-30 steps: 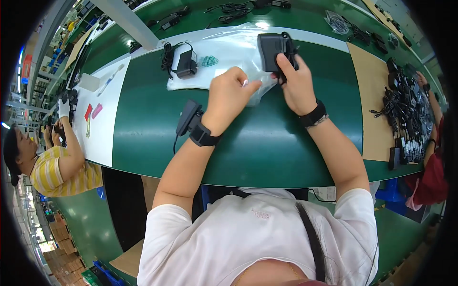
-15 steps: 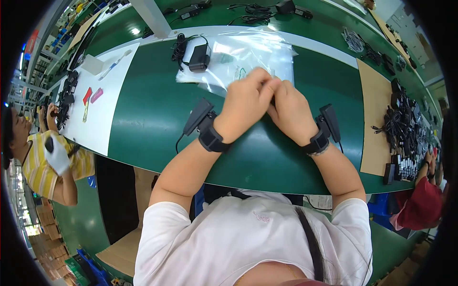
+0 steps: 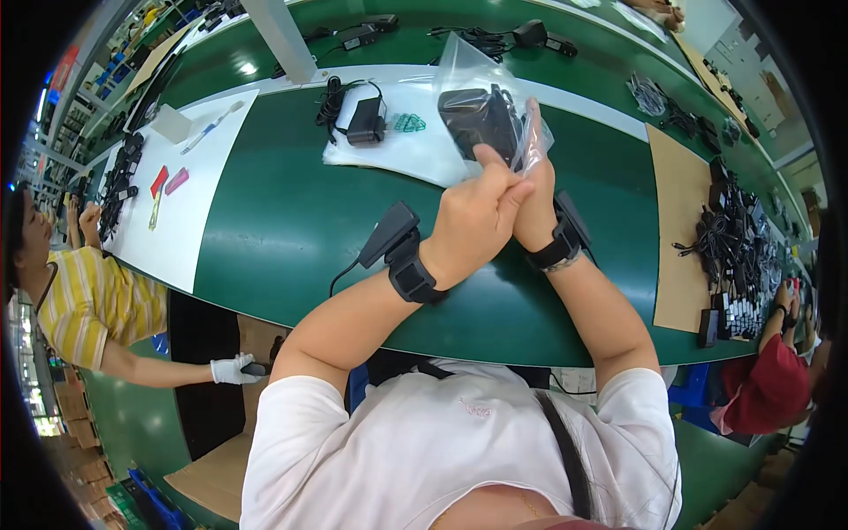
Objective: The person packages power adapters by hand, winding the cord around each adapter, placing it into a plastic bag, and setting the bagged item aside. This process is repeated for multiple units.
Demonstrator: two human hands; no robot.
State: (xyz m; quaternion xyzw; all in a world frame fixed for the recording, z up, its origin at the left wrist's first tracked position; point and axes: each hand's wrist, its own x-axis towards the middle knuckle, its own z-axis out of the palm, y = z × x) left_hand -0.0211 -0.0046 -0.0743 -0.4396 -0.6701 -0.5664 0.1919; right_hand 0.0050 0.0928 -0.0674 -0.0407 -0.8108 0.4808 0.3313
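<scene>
A clear plastic bag (image 3: 452, 66) with a black power adapter (image 3: 481, 115) and its cable inside is held up over the far side of the table. My left hand (image 3: 473, 221) pinches the bag's near end, its index finger lying against the plastic in front of the adapter. My right hand (image 3: 535, 199) supports the bag from the right, fingers stretched up along its side and partly hidden by the plastic. To the left, another black power adapter (image 3: 365, 121) with a coiled cable lies on a stack of flat clear bags (image 3: 397, 152).
A white sheet (image 3: 181, 225) at left carries a brush, a red piece and a pink piece. On the right, cardboard (image 3: 680, 265) borders a pile of black adapters and cables (image 3: 738, 238). A co-worker's gloved hand (image 3: 233, 369) holds a dark object at lower left.
The adapter, hidden between my hands before, now shows inside a raised bag. My right hand has turned upright beside it. The co-worker's gloved hand has reached down and right.
</scene>
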